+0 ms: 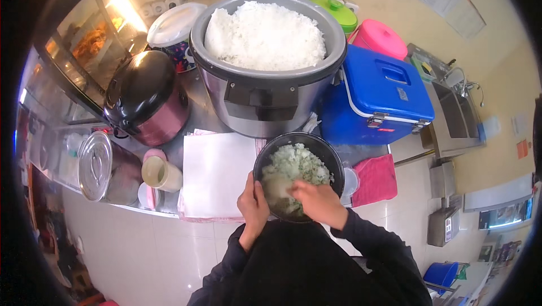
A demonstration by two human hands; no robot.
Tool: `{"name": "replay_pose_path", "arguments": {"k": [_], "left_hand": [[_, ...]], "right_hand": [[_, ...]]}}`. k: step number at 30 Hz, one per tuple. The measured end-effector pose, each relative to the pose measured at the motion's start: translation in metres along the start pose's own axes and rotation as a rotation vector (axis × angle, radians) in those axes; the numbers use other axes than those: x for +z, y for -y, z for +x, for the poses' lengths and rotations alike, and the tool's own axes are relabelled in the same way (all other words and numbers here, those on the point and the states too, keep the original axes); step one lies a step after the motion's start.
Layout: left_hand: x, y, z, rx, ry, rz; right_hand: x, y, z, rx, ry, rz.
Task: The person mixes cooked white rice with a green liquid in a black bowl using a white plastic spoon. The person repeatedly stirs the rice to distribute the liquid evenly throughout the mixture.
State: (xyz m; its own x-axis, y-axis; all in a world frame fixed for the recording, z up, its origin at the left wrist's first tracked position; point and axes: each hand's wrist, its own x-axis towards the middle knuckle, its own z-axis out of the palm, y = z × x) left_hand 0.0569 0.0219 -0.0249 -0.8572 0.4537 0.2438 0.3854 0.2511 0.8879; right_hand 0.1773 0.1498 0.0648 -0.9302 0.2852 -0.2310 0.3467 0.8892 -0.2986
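A black pot (337, 159) sits close to my body at the counter's front edge, with white rice mixed with green bits (302, 159) inside. My left hand (254, 200) grips its rim on the left side. Over the rice, my right hand (319, 204) is closed on a pale utensil (276, 186), apparently a rice paddle; motion blurs its shape. Behind the pot stands a large steel rice cooker (207, 90), its lid raised, heaped with white rice (266, 37). A stack of white paper sheets (216, 174) lies just left of the pot.
A blue cooler box (381, 90) and a pink cloth (374, 181) are on the right. Leftward are a smaller maroon rice cooker (156, 119), a lidded metal pot (123, 174), a beige cup (169, 174) and a lit glass food cabinet (95, 34). A sink (455, 107) stands far right.
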Motion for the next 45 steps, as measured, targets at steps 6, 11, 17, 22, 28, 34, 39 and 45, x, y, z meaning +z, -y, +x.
{"name": "replay_pose_path", "arguments": {"k": [6,11,17,22,28,34,39,45], "left_hand": [[-0.001,-0.003,0.001,-0.057,0.007,-0.056],[-0.014,-0.014,-0.001,-0.219,0.147,-0.070],[-0.004,-0.011,-0.020,-0.106,0.034,-0.055],[-0.012,-0.014,-0.008,-0.233,0.098,-0.124],[-0.018,-0.011,-0.014,-0.137,0.088,-0.118],[-0.017,0.005,0.049,0.016,0.390,-0.179],[0.003,0.021,0.106,0.138,0.678,-0.306],[0.018,0.014,0.141,0.296,0.848,-0.022]], "right_hand": [[-0.028,-0.018,-0.041,0.073,0.101,0.051],[-0.057,-0.054,-0.017,0.092,-0.226,0.098],[0.013,-0.018,0.018,0.144,0.007,-0.010],[-0.030,-0.016,-0.028,-0.005,0.127,0.078],[-0.057,-0.049,0.004,0.045,-0.273,-0.209],[0.013,-0.058,0.096,-0.396,-0.209,-0.376],[0.013,-0.054,0.120,-0.603,-0.042,-0.091],[-0.033,-0.021,0.096,-0.681,0.433,0.125]]}}
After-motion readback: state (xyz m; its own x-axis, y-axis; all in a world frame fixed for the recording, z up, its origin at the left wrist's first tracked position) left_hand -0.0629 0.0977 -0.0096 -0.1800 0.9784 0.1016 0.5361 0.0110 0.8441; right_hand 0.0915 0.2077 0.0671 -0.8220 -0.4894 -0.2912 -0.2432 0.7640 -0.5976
